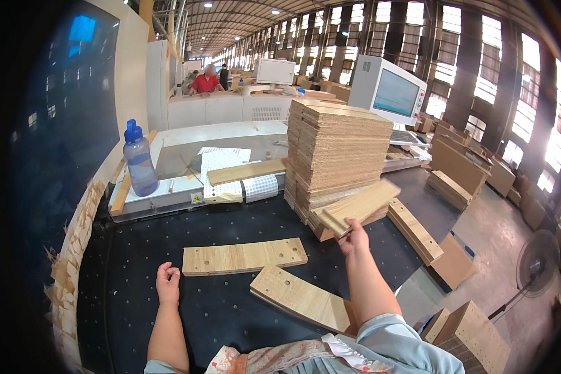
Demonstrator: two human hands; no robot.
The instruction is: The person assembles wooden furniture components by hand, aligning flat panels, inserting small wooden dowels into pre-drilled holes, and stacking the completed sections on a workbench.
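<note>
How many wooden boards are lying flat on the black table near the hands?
2: a drilled light wooden board by the left hand, another nearer the body. The right hand holds a third board; more may be hidden.

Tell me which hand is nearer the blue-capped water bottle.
Left. The left hand rests on the black table below the bottle, on the same side. The right hand is far across to the right, gripping a wooden board by the stack.

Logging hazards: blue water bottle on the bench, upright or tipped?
Upright. The bottle stands on its base on the white ledge, blue cap on top.
</note>
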